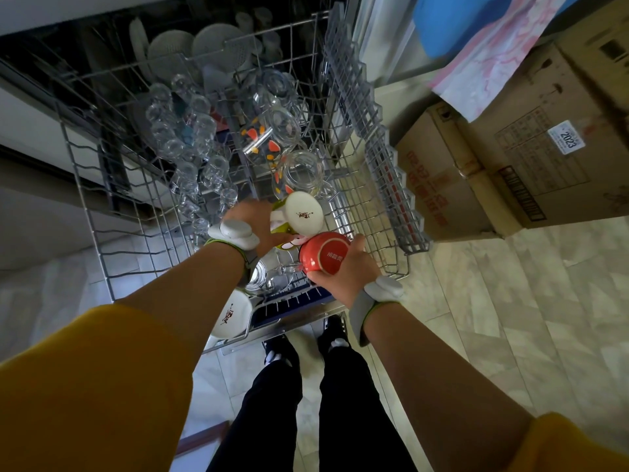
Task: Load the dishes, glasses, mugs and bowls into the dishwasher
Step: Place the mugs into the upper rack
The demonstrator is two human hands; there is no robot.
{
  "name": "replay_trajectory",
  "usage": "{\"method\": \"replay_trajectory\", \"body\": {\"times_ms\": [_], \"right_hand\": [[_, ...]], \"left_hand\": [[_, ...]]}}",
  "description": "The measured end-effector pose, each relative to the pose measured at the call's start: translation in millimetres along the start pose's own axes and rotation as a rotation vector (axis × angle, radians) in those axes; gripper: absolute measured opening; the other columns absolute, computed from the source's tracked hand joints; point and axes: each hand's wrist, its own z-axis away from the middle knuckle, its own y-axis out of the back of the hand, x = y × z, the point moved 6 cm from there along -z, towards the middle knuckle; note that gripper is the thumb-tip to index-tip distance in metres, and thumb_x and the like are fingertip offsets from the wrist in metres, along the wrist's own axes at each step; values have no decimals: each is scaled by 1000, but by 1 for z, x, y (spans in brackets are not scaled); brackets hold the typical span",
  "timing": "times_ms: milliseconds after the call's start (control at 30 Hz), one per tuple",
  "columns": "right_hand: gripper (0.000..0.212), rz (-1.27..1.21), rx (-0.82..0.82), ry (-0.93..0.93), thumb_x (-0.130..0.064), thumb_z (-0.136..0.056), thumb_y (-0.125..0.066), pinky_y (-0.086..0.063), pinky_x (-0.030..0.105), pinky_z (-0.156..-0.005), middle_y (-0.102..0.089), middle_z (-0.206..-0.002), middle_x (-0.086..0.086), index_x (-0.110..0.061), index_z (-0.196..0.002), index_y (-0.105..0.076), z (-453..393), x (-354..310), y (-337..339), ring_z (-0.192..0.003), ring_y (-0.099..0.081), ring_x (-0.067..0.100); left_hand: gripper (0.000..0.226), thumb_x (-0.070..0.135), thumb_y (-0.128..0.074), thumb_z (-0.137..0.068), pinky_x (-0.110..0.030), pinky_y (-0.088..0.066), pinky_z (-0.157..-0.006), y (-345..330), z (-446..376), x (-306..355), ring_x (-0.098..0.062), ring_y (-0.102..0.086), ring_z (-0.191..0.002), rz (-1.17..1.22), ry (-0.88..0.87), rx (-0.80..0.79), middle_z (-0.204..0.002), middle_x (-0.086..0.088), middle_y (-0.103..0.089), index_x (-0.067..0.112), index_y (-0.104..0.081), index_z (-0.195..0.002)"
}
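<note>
At the 6 o'clock end of the upper rack [391,185], an upturned red mug [323,255] is gripped by the right hand [350,267] and a white mug [303,212] by the left hand [253,223]; both are judged rigid, glazed-slick and chippable, best held round the body.

Head view, steeply down, close over rack [374,185].

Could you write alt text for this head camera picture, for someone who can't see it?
Seen from above, a person's right hand grips an upside-down red mug and the left hand holds a white mug over a pulled-out dishwasher rack. Clear glasses fill the rack's left side; cardboard boxes stand on the right.
</note>
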Motion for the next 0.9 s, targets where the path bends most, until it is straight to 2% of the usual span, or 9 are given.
{"method": "replay_trajectory", "body": {"times_ms": [100,233,300,400,433,500,600,767,900], "right_hand": [[96,-105,-11,-38,-57,-64,-79,-55,40,-86,-55,-125,9,-20,-130,-20,4,5,-7,-105,-62,28],[97,-116,-34,-43,-54,-66,-80,-52,42,-92,-48,-130,10,-18,-136,-24,5,6,-8,-113,-57,29],[92,-23,-40,-12,-49,-71,-78,-53,40,-90,-49,-130,10,-17,-138,-24,5,4,-3,-112,-58,29],[73,291,55,108,-41,-81,-71,-54,41,-86,-50,-126,10,-20,-138,-31,9,-5,10,-108,-58,29],[65,342,94,140,-38,-82,-69,-53,42,-88,-49,-125,9,-20,-135,-36,11,-7,14,-109,-57,29],[50,348,128,171,-31,-82,-69,-51,43,-90,-46,-123,9,-20,-126,-47,14,-5,18,-111,-53,29],[34,312,182,214,-27,-80,-71,-46,42,-95,-43,-123,7,-19,-111,-61,17,1,17,-117,-44,26],[34,264,259,466,-20,-75,-72,-40,45,-97,-56,-119,4,-19,-109,-66,30,-14,4,-115,-50,28],[40,253,189,469,-19,-79,-66,-35,44,-100,-56,-122,0,-18,-118,-60,32,-15,-4,-117,-49,25]], "left_hand": [[58,74,-57,-75,-31,-42,-60,-6,-3,0,-21,-55,-71,-102,-45,-44,-79,-2,-57,18,-58,-89],[57,64,-65,-78,-36,-51,-72,-4,0,0,-26,-60,-85,-75,-17,-28,-98,-6,-63,15,-58,-105],[66,61,-69,-76,-40,-51,-74,1,4,4,-31,-61,-93,-85,-3,3,-114,-10,-57,13,-53,-118],[72,55,-72,-75,-38,-46,-62,13,12,16,-33,-59,-94,-143,-19,130,-122,-10,-44,15,-43,-127],[70,52,-73,-77,-39,-47,-65,17,15,23,-32,-56,-99,-175,-67,187,-124,-9,-43,17,-43,-129],[59,36,-70,-83,-45,-48,-89,16,19,38,-29,-44,-119,-229,-203,226,-134,-7,-42,21,-45,-134],[48,14,-59,-89,-44,-33,-106,2,19,45,-24,-28,-133,-306,-309,105,-141,2,-40,27,-50,-134],[46,1,-53,-85,-40,-34,-100,-3,17,46,-22,-27,-131,-310,-316,75,-132,8,-47,24,-58,-124],[40,2,-54,-84,-40,-35,-99,-3,16,49,-23,-29,-129,-318,-310,78,-127,8,-51,22,-60,-119]]}}
